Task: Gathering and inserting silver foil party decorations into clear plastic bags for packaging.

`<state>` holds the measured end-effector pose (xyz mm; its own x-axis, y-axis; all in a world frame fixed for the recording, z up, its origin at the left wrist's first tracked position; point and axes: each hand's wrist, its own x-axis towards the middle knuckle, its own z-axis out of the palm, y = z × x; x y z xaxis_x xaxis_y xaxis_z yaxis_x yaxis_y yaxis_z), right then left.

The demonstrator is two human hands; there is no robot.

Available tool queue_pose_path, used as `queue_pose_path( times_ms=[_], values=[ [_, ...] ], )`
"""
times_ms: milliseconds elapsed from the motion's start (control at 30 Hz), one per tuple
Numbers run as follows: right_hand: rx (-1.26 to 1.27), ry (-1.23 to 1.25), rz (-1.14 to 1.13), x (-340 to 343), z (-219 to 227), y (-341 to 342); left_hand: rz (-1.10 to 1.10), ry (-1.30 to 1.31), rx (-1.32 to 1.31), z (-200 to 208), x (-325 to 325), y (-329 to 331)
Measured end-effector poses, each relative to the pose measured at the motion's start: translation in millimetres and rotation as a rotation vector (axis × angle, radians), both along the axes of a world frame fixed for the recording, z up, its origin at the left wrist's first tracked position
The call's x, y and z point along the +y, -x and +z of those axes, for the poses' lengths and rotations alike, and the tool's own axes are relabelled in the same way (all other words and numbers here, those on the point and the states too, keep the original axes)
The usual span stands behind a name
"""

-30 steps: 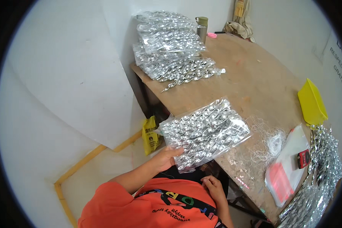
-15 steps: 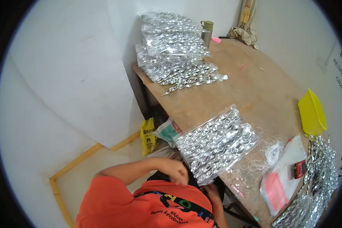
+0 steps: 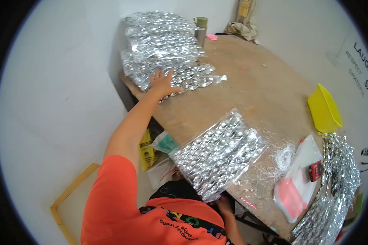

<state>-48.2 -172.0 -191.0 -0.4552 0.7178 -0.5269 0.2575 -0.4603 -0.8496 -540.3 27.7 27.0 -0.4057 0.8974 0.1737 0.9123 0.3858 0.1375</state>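
My left hand [image 3: 162,83] reaches out to the far left with its fingers spread. It lies over the near end of some loose silver twisted strips [image 3: 198,83], touching or just above them. Behind these rises a stack of clear bags [image 3: 161,43] filled with the same kind of shiny twists. At the table's near edge lies another clear bag of silver twists [image 3: 221,155], flat and slightly overhanging. My right hand [image 3: 223,205] is low beside that bag's bottom corner; its fingers are mostly hidden, so its grip does not show.
On the wooden table [image 3: 265,85] are a tangle of white string [image 3: 283,157], flat clear bags [image 3: 292,196], a red-and-black tape measure [image 3: 315,171], a yellow bin [image 3: 325,109] and a heap of silver strips [image 3: 335,192]. A bottle [image 3: 200,32] stands behind the stack.
My left hand has moved from near my body out to the loose silver strips at the far left, its fingers now spread. My right hand stays by the bag's lower corner. The view has shifted slightly.
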Motion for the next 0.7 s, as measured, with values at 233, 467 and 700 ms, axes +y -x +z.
queue_pose_path(
  times_ms=[233, 467, 700],
  values=[
    [-0.326, -0.305, 0.091, 4, 36, 4, -0.075, 0.082, 0.132, -25, -2, -17],
    [-0.22, -0.169, 0.008, 7, 59, 15, -0.023, -0.026, 0.029, -33, -4, -25],
    [0.015, -0.004, -0.115, 1, 26, 10, -0.032, -0.054, -0.017, -35, -4, -16]
  ],
)
